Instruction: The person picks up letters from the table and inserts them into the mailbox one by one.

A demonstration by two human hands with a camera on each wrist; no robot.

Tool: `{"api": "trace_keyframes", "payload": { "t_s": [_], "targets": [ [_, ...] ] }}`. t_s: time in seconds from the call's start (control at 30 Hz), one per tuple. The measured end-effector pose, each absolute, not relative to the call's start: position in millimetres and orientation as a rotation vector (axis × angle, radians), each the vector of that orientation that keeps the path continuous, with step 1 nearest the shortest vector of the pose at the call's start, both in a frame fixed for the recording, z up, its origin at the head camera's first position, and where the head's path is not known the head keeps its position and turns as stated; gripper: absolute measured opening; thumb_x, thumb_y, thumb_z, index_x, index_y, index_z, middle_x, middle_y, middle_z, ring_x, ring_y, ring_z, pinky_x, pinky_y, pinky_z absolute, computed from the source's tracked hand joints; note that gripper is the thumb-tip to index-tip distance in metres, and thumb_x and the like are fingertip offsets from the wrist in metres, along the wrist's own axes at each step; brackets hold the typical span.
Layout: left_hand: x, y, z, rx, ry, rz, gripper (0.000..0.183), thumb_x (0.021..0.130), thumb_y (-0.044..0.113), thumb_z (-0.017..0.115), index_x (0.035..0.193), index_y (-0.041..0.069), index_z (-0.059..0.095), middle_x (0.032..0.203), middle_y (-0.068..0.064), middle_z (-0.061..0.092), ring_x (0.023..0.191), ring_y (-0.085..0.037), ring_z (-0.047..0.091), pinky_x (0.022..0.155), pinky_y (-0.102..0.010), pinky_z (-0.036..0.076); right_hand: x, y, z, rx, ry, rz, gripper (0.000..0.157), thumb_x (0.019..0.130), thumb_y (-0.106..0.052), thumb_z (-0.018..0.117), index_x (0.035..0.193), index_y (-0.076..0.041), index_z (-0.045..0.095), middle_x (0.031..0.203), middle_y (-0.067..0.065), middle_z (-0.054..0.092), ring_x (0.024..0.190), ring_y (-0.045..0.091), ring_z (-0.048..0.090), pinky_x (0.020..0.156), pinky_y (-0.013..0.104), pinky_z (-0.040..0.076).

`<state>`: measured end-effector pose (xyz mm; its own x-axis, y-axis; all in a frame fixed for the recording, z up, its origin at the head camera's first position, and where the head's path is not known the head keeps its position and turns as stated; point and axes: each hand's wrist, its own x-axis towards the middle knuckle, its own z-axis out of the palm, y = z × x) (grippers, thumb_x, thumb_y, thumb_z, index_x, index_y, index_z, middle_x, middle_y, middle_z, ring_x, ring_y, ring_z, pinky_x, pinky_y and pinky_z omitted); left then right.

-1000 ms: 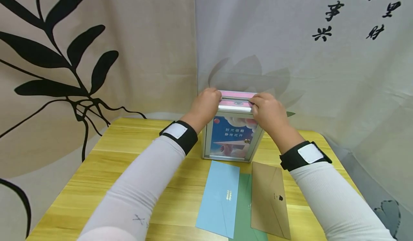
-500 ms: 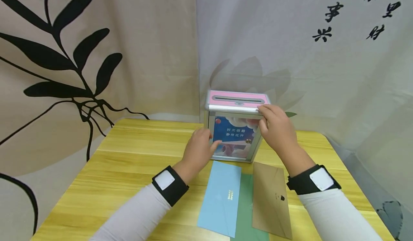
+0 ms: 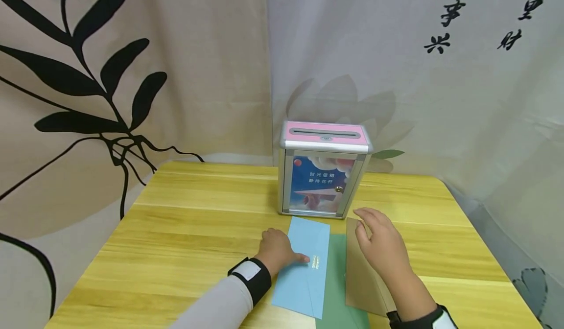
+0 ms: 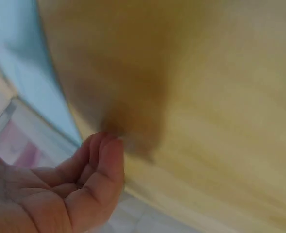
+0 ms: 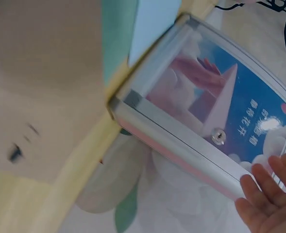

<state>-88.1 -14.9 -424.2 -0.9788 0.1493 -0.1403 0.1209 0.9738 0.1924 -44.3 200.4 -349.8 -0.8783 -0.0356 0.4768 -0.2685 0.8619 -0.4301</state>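
Note:
My left hand (image 3: pixel 279 251) is at the left edge of a light blue envelope (image 3: pixel 306 282), its thumb stretched over the paper. In the left wrist view its fingers (image 4: pixel 109 165) bend loosely close over the wooden table, holding nothing. Over the upper part of a brown envelope (image 3: pixel 359 282) is my right hand (image 3: pixel 384 243), fingers slightly bent and thumb apart. A green envelope (image 3: pixel 337 275) lies between those two, partly covered by them. Behind the envelopes stands an upright letter box (image 3: pixel 326 146) with a silver frame, pink slotted top and blue picture front.
The yellow wooden table (image 3: pixel 198 211) carries everything. A small round lock (image 3: pixel 339 189) sits on the box front. Pale cloth (image 3: pixel 211 74) with black leaf prints and characters hangs right behind the table's far edge.
Both hands have left the box top and come down toward the envelopes, the left hand first. The slot on the box now shows fully. Box and envelopes have stayed in place.

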Motion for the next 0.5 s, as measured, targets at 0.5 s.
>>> {"api": "trace_keyframes", "payload": {
  "t_s": [0.5],
  "targets": [
    [-83,-3,-427,0.136,2.923,-0.2,0.075,0.054,0.059,0.087,0.086,-0.004,0.062,0.075,-0.01,0.047,0.073,-0.018,0.041,0.065,-0.029,0.034,-27,201,-369,0.117,-2.825,0.758,0.031,0.094,-0.011,0.056,0.123,0.0,0.063,0.131,0.02,0.055,0.113,0.044,0.056,0.078,0.052,0.052]
  ]
}}
